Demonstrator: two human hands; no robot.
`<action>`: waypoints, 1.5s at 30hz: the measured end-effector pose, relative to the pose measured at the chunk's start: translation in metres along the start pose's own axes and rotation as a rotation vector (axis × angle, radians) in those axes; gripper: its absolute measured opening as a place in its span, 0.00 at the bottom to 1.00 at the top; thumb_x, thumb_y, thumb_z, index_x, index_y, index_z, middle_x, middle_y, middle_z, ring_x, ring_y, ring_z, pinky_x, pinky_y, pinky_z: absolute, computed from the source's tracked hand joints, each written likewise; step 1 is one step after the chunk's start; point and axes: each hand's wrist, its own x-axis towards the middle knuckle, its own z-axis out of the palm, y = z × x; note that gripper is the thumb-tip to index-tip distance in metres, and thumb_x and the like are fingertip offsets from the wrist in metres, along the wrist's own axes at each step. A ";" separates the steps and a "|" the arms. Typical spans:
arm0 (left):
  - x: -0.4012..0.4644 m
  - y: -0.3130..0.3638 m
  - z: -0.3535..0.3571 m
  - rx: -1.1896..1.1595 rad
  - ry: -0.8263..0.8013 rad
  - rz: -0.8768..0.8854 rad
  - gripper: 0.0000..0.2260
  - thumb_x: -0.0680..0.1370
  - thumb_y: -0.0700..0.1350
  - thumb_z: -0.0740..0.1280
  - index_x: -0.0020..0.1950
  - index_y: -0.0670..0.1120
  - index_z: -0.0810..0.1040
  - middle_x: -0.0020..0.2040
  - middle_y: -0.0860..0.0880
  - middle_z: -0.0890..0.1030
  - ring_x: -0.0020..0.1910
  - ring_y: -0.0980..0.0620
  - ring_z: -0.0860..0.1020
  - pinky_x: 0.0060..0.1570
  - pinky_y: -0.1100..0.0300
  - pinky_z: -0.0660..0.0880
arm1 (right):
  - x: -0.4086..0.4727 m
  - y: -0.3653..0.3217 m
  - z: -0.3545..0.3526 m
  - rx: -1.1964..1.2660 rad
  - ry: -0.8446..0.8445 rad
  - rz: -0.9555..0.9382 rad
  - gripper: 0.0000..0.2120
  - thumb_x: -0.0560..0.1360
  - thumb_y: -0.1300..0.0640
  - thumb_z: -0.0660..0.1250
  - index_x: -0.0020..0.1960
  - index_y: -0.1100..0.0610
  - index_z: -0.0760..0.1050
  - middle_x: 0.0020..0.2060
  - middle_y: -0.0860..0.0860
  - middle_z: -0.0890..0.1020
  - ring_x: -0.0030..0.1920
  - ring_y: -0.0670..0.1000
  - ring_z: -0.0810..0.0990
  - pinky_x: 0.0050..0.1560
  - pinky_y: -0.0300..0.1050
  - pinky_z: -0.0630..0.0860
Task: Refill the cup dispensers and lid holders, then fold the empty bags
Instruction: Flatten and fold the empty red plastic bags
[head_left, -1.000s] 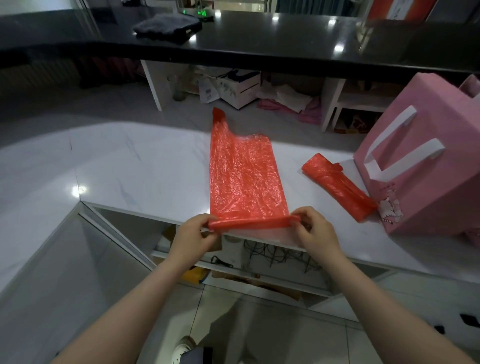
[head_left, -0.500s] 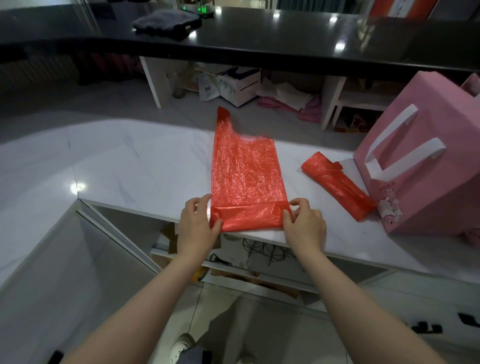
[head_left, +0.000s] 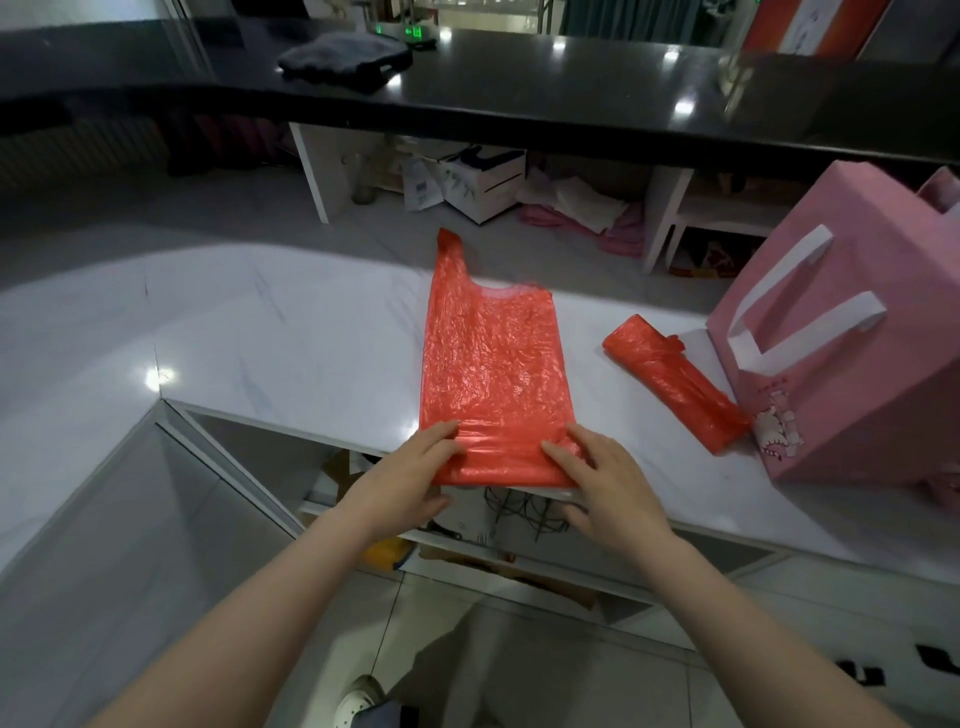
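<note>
Two red plastic bags on the white marble-look worktop (head_left: 291, 332); we take the flat red bag (head_left: 493, 364) as our landmark. It lies lengthwise away from us, its near end turned over into a short fold at the worktop's front edge, one handle loop pointing off its far left corner. Thin crinkled film, glossy, slightly translucent at the far rim. We judge it very light, limp and slippery, prone to spring open or slide, so it wants holding at the two ends of the fold, pressed flat rather than pinched.

Left hand (head_left: 405, 478): released grip, fingers straight, pressing the fold's left end. Right hand (head_left: 605, 478): likewise released, fingers flat on the fold's right end.

Right of the flat bag, well apart, a rolled red bag (head_left: 675, 382), a tight wrinkled cylinder lying on a slant. Beyond that, just beside it, a pink paper carrier bag (head_left: 852, 332), stiff and boxy, with white flat handles. Far behind the flat bag, a black glossy counter (head_left: 571, 88) carrying a dark folded cloth (head_left: 343, 60)
</note>
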 end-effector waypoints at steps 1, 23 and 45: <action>-0.002 -0.001 0.000 -0.010 0.057 0.011 0.24 0.73 0.47 0.72 0.67 0.51 0.69 0.74 0.51 0.62 0.71 0.51 0.63 0.67 0.59 0.63 | -0.001 0.001 -0.001 0.058 0.057 0.015 0.34 0.67 0.51 0.75 0.71 0.50 0.68 0.71 0.55 0.67 0.68 0.58 0.66 0.69 0.54 0.63; 0.020 0.018 -0.012 -0.418 0.362 -0.511 0.19 0.78 0.47 0.66 0.68 0.53 0.66 0.47 0.51 0.81 0.42 0.55 0.79 0.42 0.59 0.77 | 0.021 -0.018 0.004 0.088 0.277 0.535 0.19 0.75 0.36 0.56 0.42 0.51 0.72 0.46 0.46 0.69 0.49 0.48 0.65 0.48 0.46 0.71; -0.005 0.007 0.000 0.199 0.211 -0.174 0.35 0.71 0.72 0.54 0.70 0.51 0.68 0.65 0.52 0.75 0.64 0.49 0.70 0.65 0.50 0.60 | -0.003 -0.001 -0.003 0.246 0.127 0.154 0.33 0.63 0.48 0.78 0.65 0.54 0.73 0.57 0.49 0.76 0.60 0.54 0.73 0.62 0.46 0.67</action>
